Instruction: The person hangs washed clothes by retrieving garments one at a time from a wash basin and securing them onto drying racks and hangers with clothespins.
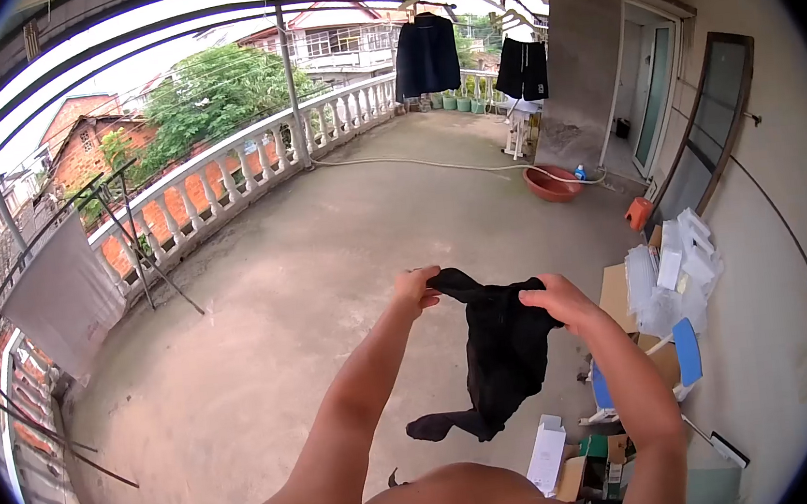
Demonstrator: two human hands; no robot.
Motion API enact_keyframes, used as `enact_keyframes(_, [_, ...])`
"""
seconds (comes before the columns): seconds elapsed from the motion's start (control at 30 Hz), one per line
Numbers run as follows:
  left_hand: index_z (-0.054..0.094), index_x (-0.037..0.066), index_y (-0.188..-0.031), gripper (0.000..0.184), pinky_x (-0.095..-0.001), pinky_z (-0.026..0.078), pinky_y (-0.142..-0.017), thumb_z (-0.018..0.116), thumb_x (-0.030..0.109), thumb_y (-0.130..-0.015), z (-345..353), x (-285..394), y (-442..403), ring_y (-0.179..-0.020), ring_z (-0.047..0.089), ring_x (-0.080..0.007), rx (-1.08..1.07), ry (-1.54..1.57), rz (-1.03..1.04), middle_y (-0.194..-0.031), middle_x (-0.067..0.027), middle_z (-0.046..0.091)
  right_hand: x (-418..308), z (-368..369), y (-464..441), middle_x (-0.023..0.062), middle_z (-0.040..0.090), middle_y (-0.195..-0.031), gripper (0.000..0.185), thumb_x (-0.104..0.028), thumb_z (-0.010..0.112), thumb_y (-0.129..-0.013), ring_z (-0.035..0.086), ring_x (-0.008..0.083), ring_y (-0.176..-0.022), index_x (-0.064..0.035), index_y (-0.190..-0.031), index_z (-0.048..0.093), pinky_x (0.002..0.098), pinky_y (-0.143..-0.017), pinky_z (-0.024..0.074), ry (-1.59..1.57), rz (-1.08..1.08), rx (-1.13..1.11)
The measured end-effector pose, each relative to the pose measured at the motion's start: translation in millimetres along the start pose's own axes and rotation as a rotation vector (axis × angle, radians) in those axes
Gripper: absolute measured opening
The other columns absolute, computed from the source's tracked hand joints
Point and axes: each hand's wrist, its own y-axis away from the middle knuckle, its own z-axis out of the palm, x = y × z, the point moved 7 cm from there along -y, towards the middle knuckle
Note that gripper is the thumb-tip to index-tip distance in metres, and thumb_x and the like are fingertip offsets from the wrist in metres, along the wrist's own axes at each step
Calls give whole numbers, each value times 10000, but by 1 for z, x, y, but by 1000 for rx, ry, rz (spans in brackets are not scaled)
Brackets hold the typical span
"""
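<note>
A black piece of clothing (pixel 506 354) hangs stretched between my two hands, above the concrete floor. My left hand (pixel 419 287) pinches a narrow end of it, which looks like a sleeve or strap. Over on the other side, my right hand (pixel 561 301) grips its upper right edge, thumb on top. The cloth drops in folds, and another narrow end sticks out to the lower left. Its exact kind of garment cannot be made out. Fingertips of both hands are partly hidden by the fabric.
Dark clothes (pixel 426 55) and black shorts (pixel 522 69) hang from overhead rods at the back. A red basin (pixel 552 183) sits near the doorway, with a hose (pixel 414 161) across the floor. Boxes, plastic packaging (pixel 677 264) and a blue chair (pixel 687 353) line the right wall. A balustrade (pixel 222 187) runs left.
</note>
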Motion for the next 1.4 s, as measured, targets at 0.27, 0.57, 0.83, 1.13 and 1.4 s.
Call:
enact_keyframes(0.27, [476,151,-1181,553,-307,431,-589,748,330,-734,4,42,-43,-783,533,-113,-370,110,25,-971,0,563,5,-7,-108,4,559,-741,224,-241,592,-790,487,96,-575,-57,-917,576,254,-445,326,-170,69,-335])
enact_keyframes(0.57, [573,44,-961,209,-284,456,-471,601,48,-754,-32,102,-72,-566,576,-169,65,-441,222,-820,-66,610,-17,-27,-241,-4,568,-692,156,-216,569,-818,503,94,-525,-78,-887,589,240,-400,339,-272,-52,-574])
enact_keyframes(0.83, [617,62,-813,194,-251,473,-442,647,252,-788,-112,127,-151,-541,573,-134,383,44,126,-707,-36,612,10,1,-377,5,561,-712,190,-179,612,-701,504,127,-581,-74,-859,611,273,-483,404,218,-21,-542])
enact_keyframes(1.13, [574,-7,-946,300,-296,539,-522,686,104,-691,-176,193,-262,-666,610,-201,92,-567,228,-821,-109,605,-40,20,-562,224,636,-825,280,-108,459,-698,621,350,-791,48,-841,644,404,-751,490,685,-195,154])
enact_keyframes(1.4, [618,43,-1048,400,-360,543,-550,621,329,-768,-269,256,-349,-679,642,-240,298,-1087,19,-837,-125,642,-157,135,-638,227,623,-881,292,-193,497,-714,586,385,-873,-17,-880,660,435,-782,471,514,-607,133])
